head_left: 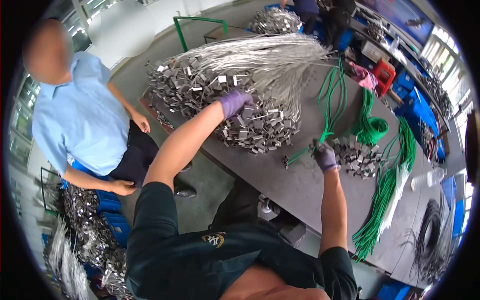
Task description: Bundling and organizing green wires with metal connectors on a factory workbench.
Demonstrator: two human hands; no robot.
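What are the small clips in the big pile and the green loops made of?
Clips: likely stamped sheet metal with a bare, dull silver-grey finish and glinting folded edges. Green loops: probably plastic-coated cable or cord, with a smooth, uniform green skin that bends in soft curves; the core is hidden.

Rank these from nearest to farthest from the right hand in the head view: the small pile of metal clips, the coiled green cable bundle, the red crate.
From the right hand:
1. Small pile of metal clips, right beside it on the table.
2. Coiled green cable bundle, farther back, to the right.
3. Red crate, far end, beyond the table edge.
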